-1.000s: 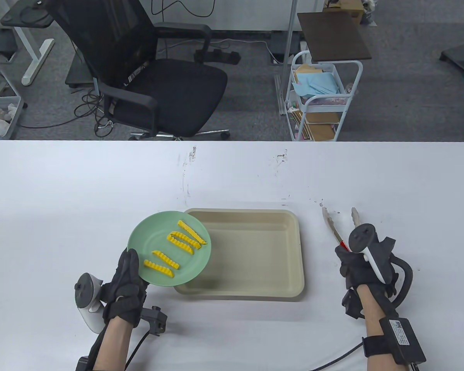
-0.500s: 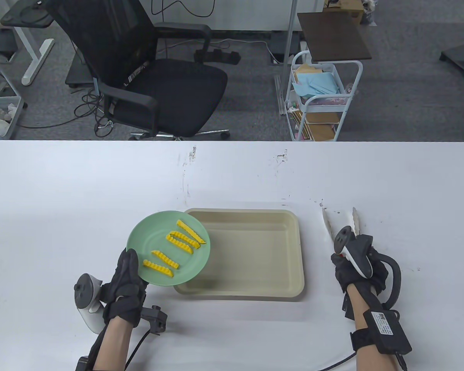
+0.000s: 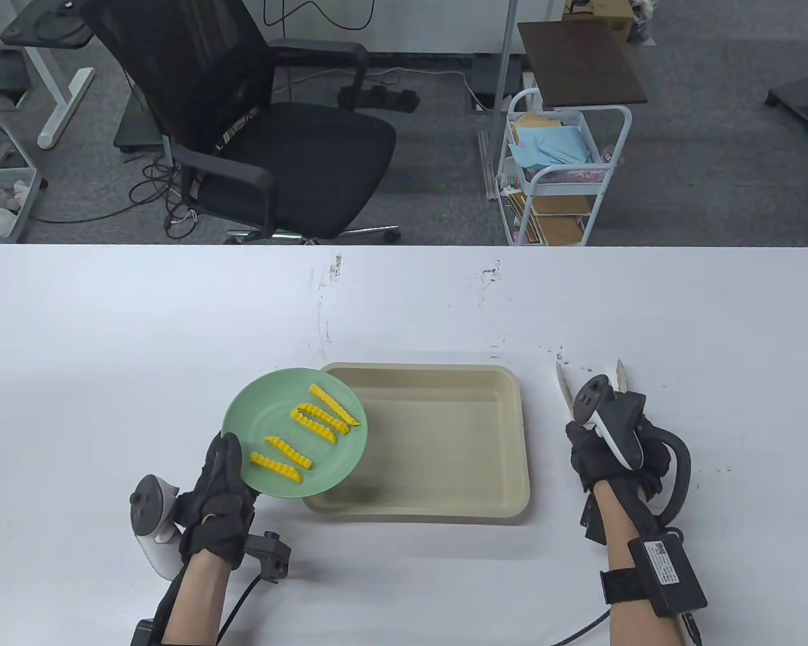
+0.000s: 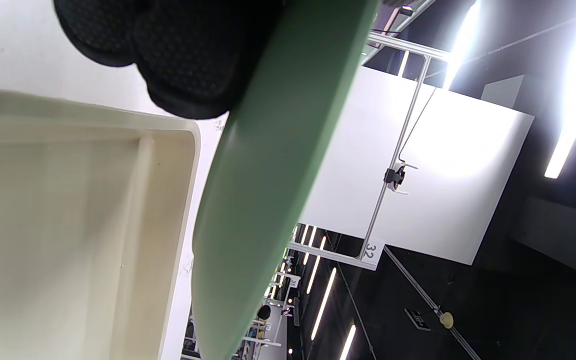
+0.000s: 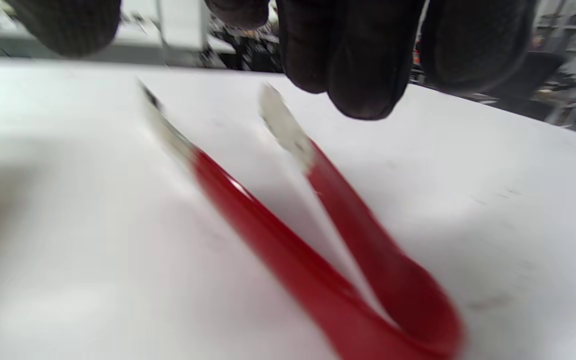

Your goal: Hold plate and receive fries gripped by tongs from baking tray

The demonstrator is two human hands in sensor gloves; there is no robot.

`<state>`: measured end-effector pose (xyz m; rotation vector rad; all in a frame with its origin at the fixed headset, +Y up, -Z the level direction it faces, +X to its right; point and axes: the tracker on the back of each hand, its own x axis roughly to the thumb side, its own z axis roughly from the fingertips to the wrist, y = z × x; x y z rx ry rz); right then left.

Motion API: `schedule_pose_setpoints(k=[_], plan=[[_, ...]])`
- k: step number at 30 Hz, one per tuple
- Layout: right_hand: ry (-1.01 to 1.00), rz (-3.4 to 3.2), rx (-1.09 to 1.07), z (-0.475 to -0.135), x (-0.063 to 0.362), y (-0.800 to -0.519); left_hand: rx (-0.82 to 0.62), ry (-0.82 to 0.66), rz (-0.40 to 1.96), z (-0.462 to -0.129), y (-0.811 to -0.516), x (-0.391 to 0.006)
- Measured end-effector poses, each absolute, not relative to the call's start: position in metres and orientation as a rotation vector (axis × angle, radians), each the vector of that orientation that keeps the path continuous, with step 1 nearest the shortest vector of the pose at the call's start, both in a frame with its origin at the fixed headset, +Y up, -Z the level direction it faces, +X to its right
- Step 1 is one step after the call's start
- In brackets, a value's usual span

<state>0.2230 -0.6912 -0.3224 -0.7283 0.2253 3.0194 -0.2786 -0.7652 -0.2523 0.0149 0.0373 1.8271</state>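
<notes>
- Table view showed us the white table (image 3: 108, 336) carrying the beige baking tray (image 3: 444, 444)
- We held the green plate (image 3: 256, 417) by its near rim in our left hand (image 3: 219, 498), with its far edge above the tray's left side
- Our right hand (image 3: 609, 457) hovered above the red tongs (image 5: 288, 240), which lay spread on the table; its fingers (image 5: 363, 60) hung clear of them
- We counted five yellow fries (image 3: 310, 431) on the plate
</notes>
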Motion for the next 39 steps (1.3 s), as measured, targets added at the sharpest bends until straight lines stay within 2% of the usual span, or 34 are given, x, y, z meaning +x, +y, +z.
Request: schedule_pose_setpoints(k=[2,5,12,17,24,31,39], plan=[[0.147,2.977,-0.585,-0.316,0.208,-0.683,0.015,0.043,1.819,-0.252,-0.766,-0.279],[0.143,2.87,-0.335,-0.304,0.185,-0.683,0.021,0.057,1.822,-0.253,-0.766,-0.28],[0.039,2.787,-0.11,-0.28,0.154,-0.702,0.065,0.131,1.82,-0.253,-0.766,-0.293],[-0.024,2.851,-0.072,-0.268,0.152,-0.71,0.095,0.26,1.817,-0.25,-0.764,-0.308],[0.004,2.867,-0.066,-0.266,0.149,-0.718,0.145,0.376,1.755,-0.25,-0.767,-0.34],[0.042,2.881,-0.057,-0.266,0.149,-0.721,0.114,0.523,1.746,-0.253,-0.78,-0.36],[0.074,2.891,-0.047,-0.265,0.146,-0.723,0.089,0.624,1.72,-0.252,-0.789,-0.376]])
